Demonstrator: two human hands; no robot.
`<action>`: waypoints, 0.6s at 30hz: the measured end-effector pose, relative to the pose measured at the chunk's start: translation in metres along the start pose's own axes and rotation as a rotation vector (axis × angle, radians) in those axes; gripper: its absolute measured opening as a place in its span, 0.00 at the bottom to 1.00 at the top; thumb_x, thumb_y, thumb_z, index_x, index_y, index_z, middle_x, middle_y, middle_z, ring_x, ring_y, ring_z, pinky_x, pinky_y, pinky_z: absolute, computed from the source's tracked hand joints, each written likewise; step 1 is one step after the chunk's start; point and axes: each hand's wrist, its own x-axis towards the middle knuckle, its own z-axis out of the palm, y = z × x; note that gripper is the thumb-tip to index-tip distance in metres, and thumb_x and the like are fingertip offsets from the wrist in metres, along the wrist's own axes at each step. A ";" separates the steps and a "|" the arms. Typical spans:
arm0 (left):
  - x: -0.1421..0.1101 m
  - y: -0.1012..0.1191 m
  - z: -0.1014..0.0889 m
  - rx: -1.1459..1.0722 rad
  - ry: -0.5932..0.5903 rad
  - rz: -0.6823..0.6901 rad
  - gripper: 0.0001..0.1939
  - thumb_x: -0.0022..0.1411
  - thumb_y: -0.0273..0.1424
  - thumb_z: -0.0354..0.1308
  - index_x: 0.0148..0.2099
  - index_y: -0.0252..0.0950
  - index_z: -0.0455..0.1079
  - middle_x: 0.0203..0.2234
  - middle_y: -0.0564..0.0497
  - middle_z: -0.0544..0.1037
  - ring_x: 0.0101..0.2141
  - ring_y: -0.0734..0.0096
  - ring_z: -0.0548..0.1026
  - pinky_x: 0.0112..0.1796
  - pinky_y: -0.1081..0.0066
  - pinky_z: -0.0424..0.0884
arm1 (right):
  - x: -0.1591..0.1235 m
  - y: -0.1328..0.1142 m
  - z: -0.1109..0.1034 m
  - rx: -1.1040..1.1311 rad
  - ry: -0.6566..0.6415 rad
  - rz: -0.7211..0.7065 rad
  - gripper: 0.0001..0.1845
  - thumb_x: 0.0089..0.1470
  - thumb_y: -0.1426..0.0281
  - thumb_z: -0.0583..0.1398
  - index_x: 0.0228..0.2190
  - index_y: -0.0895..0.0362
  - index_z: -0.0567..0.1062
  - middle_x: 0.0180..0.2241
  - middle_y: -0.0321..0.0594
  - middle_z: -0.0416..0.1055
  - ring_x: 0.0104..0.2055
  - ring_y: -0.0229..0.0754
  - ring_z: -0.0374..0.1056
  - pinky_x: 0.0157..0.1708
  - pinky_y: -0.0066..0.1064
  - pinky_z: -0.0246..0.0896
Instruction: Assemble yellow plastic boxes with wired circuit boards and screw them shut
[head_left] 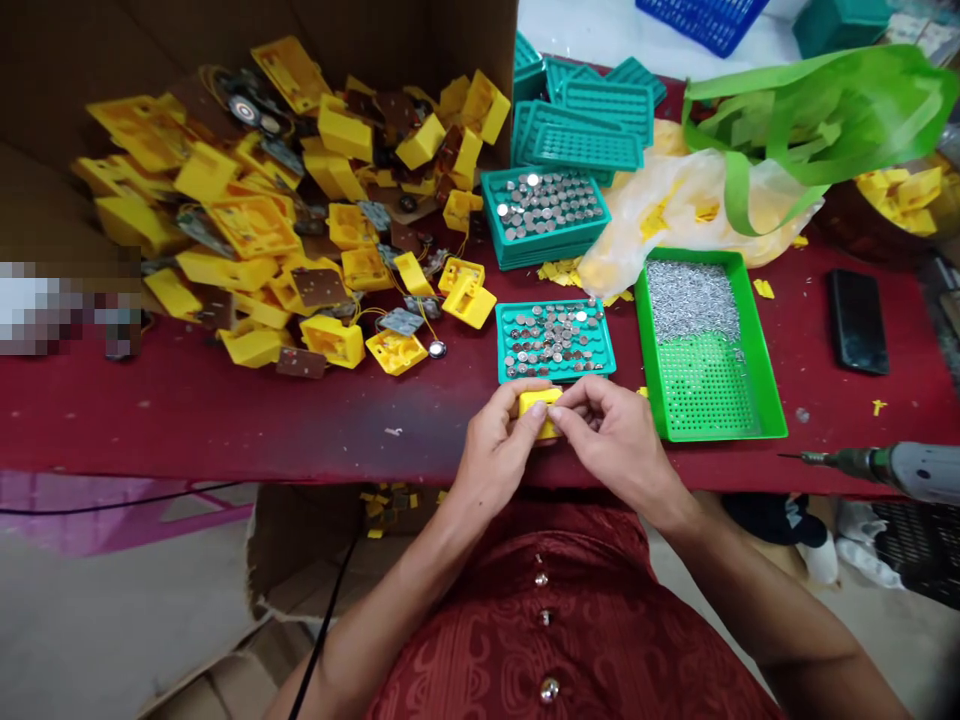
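From far off, I think this step is finger work on the small yellow plastic box (541, 402), and the next move needs a steady hold. On the near side of the flat teal plastic tray (503, 318), the left hand (501, 428) grips the box between thumb and fingers; the right hand (621, 437) touches its right edge, but I can't tell if it pinches anything.

Yellow casing (544, 397), one, held between left hand (501, 436) and right hand (611, 435) at the near edge of the red tabletop (180, 420). Just beyond: teal tray (609, 366) of silvery discs. To the right: green tray (705, 395), far part filled with metal pins (691, 298); black phone (858, 322); power screwdriver (924, 471). To the left: heap of yellow casings (251, 225), wired parts among them.
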 end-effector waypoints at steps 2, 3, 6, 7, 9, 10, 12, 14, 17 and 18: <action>0.000 0.001 0.000 -0.090 0.011 -0.027 0.15 0.60 0.38 0.63 0.46 0.36 0.72 0.40 0.47 0.80 0.38 0.64 0.78 0.39 0.66 0.76 | 0.001 -0.005 -0.003 -0.071 -0.001 -0.039 0.05 0.53 0.68 0.61 0.31 0.56 0.72 0.24 0.34 0.73 0.25 0.35 0.67 0.27 0.29 0.60; -0.001 0.001 -0.001 -0.131 0.014 -0.040 0.15 0.59 0.38 0.63 0.46 0.36 0.72 0.40 0.47 0.80 0.38 0.64 0.79 0.37 0.67 0.76 | 0.001 -0.006 -0.005 -0.090 0.009 -0.051 0.07 0.53 0.68 0.62 0.34 0.56 0.72 0.22 0.32 0.72 0.24 0.35 0.66 0.26 0.29 0.58; -0.004 0.001 -0.004 -0.216 0.014 -0.064 0.15 0.60 0.39 0.64 0.46 0.37 0.73 0.42 0.48 0.81 0.37 0.65 0.79 0.33 0.71 0.76 | 0.004 -0.006 -0.011 -0.052 0.048 -0.063 0.12 0.53 0.64 0.63 0.38 0.56 0.71 0.21 0.30 0.69 0.22 0.33 0.64 0.25 0.28 0.57; -0.005 0.001 -0.005 -0.235 0.009 -0.068 0.14 0.60 0.39 0.64 0.46 0.38 0.74 0.43 0.48 0.81 0.37 0.66 0.79 0.32 0.72 0.76 | 0.005 -0.004 -0.013 -0.029 0.040 -0.066 0.11 0.53 0.63 0.63 0.36 0.56 0.72 0.22 0.31 0.71 0.23 0.34 0.65 0.25 0.28 0.58; -0.007 0.001 -0.008 -0.247 -0.004 -0.075 0.14 0.60 0.39 0.63 0.46 0.38 0.74 0.44 0.48 0.80 0.36 0.67 0.79 0.31 0.73 0.75 | 0.006 0.001 -0.014 -0.016 -0.015 -0.085 0.10 0.53 0.62 0.63 0.34 0.56 0.75 0.27 0.35 0.74 0.27 0.35 0.67 0.27 0.29 0.62; -0.007 0.001 -0.009 -0.240 -0.015 -0.075 0.14 0.61 0.39 0.63 0.46 0.38 0.73 0.45 0.47 0.80 0.37 0.67 0.79 0.31 0.73 0.75 | 0.006 0.003 -0.014 -0.026 -0.049 -0.093 0.10 0.53 0.63 0.63 0.35 0.56 0.76 0.30 0.37 0.75 0.28 0.35 0.68 0.29 0.29 0.63; -0.009 0.002 -0.009 -0.194 -0.054 -0.067 0.15 0.61 0.39 0.62 0.47 0.37 0.73 0.46 0.46 0.80 0.38 0.66 0.79 0.34 0.72 0.76 | 0.005 0.007 -0.013 -0.035 -0.115 -0.085 0.10 0.53 0.65 0.63 0.37 0.56 0.78 0.32 0.38 0.76 0.30 0.36 0.69 0.31 0.31 0.64; -0.011 0.003 -0.008 -0.124 -0.110 -0.054 0.18 0.59 0.36 0.64 0.49 0.36 0.71 0.48 0.45 0.78 0.42 0.65 0.78 0.40 0.70 0.75 | 0.003 0.010 -0.013 -0.006 -0.168 -0.039 0.11 0.53 0.65 0.62 0.38 0.56 0.78 0.33 0.38 0.77 0.31 0.37 0.70 0.32 0.32 0.65; -0.015 0.003 -0.006 0.012 -0.135 -0.019 0.22 0.56 0.32 0.65 0.52 0.34 0.68 0.50 0.42 0.77 0.45 0.63 0.76 0.44 0.67 0.74 | -0.002 0.012 -0.014 0.041 -0.218 0.019 0.11 0.54 0.65 0.61 0.38 0.57 0.77 0.35 0.40 0.78 0.32 0.39 0.72 0.34 0.33 0.67; -0.017 0.002 -0.005 0.058 -0.123 -0.005 0.21 0.56 0.31 0.64 0.52 0.34 0.68 0.49 0.42 0.76 0.45 0.63 0.76 0.44 0.67 0.73 | -0.003 0.013 -0.014 0.039 -0.218 0.025 0.11 0.54 0.65 0.61 0.38 0.57 0.77 0.35 0.40 0.78 0.33 0.39 0.72 0.34 0.34 0.67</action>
